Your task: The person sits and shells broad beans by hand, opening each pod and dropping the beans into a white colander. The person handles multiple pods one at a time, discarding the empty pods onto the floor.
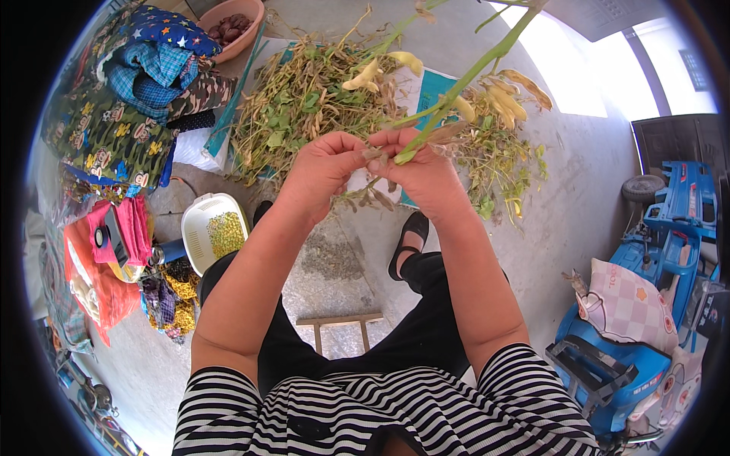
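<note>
My right hand (425,179) grips the thick green stalk (465,82) of a bean plant, which slants up and away to the right. Yellowing pods (505,105) hang from the stalk. Close against it, my left hand (328,174) pinches a small dry pod (373,154) between thumb and fingertips, partly hidden by the fingers. Beyond both hands lies a heap of pulled bean plants (302,102) with dry pods and green leaves. At my left knee, a white plastic basket (191,245) contains shelled green and yellow beans (225,233).
Left of me are patterned fabrics (108,131), a phone (117,236) on pink cloth, a blue flask (169,251) and a red plastic bag (111,310). A pink basin (234,51) stands farther back. On the right is a blue vehicle (639,370) with a cushion (624,302).
</note>
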The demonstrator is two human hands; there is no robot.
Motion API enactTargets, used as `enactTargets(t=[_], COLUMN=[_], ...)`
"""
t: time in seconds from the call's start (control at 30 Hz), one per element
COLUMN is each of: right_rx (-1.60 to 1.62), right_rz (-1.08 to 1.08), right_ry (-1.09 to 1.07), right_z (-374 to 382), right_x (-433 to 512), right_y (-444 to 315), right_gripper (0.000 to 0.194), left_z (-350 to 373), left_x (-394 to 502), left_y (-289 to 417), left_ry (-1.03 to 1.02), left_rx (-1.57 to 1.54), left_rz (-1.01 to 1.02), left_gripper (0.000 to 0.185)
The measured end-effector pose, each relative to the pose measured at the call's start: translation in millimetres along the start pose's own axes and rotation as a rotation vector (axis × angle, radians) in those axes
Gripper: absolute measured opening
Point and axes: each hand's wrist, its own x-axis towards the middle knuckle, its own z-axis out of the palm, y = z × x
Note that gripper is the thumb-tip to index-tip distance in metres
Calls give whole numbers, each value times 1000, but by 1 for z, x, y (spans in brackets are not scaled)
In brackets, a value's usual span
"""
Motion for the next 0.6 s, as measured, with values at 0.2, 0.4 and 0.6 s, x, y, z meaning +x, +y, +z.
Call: enactTargets(t=[0.2, 0.4, 0.6], right_rx=[123, 110, 82], right_rz=[22, 57, 15], right_ry=[4, 7, 23], right_z=[-2, -1, 0], right_x=[1, 3, 4], right_y=[0, 6, 13], right_gripper=[28, 29, 27], left_z=[0, 0, 1], left_x=[0, 1, 1], left_y=[0, -1, -3], left_ry=[2, 12, 14], left_rx=[-15, 13, 42], left_rz=[-12, -29, -7], left_gripper=[5, 6, 8])
